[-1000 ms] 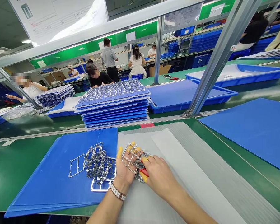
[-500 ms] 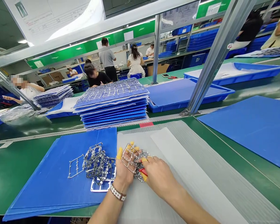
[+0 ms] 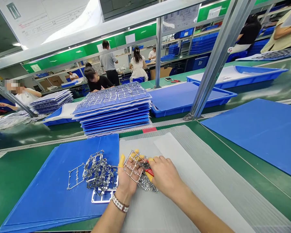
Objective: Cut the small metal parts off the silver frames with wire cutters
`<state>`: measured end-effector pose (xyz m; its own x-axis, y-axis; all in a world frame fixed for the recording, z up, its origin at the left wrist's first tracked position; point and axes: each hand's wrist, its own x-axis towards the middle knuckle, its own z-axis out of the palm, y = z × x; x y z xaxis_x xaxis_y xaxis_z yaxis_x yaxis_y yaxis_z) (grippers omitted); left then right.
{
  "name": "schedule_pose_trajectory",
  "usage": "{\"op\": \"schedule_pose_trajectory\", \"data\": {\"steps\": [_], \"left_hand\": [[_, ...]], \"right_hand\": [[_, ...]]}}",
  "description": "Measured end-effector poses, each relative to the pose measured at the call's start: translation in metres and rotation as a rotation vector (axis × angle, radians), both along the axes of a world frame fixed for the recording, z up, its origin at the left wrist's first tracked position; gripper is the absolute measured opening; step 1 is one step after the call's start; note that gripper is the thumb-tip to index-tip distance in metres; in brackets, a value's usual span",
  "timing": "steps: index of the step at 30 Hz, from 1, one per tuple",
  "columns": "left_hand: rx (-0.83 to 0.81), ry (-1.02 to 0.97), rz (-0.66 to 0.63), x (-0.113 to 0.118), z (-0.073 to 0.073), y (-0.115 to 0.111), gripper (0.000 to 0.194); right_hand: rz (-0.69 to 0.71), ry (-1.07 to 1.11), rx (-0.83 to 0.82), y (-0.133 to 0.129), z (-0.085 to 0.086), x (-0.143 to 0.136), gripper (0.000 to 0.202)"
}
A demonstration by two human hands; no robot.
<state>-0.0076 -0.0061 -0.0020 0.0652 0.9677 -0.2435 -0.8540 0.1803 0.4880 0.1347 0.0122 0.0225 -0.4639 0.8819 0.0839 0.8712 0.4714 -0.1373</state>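
My left hand point(image 3: 126, 183) is palm up, yellow covers on its fingertips, holding a silver sprue frame point(image 3: 134, 169) with small parts on its bars. My right hand point(image 3: 167, 176), also with yellow finger covers, is closed round red-handled nippers point(image 3: 149, 172). Their jaws are hard to make out at the frame's right side. Just under both hands lies a heap of small silver ring-like pieces point(image 3: 147, 186) on the pale sheet point(image 3: 157, 213). Left of my left hand, a tangled pile of silver sprue frames point(image 3: 99, 176) rests on blue sheets point(image 3: 46, 191).
A tall stack of blue sheets with frames point(image 3: 113, 111) stands beyond the bench rail. Blue trays point(image 3: 194, 108) sit right of it. A slanting metal post point(image 3: 214, 58) rises from the rail. Another blue sheet point(image 3: 262, 129) lies at right. Several people work farther back.
The view has shifted slightly. My right hand and the nippers have turned a little against the frame, and more of the heap of silver pieces shows below. My left hand still holds the frame.
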Motion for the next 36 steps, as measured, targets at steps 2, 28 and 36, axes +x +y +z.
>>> {"op": "schedule_pose_trajectory", "data": {"steps": [2, 28, 36], "left_hand": [[0.007, 0.016, 0.006, 0.001, -0.001, 0.000, 0.054], [0.388, 0.685, 0.377, 0.012, 0.004, -0.026, 0.056], [0.077, 0.074, 0.012, 0.002, 0.001, -0.005, 0.060]], "right_hand": [[-0.002, -0.002, -0.004, 0.000, 0.001, -0.001, 0.011], [-0.094, 1.290, -0.537, 0.003, 0.005, 0.002, 0.027], [0.388, 0.629, 0.136, -0.026, -0.033, -0.022, 0.033]]}}
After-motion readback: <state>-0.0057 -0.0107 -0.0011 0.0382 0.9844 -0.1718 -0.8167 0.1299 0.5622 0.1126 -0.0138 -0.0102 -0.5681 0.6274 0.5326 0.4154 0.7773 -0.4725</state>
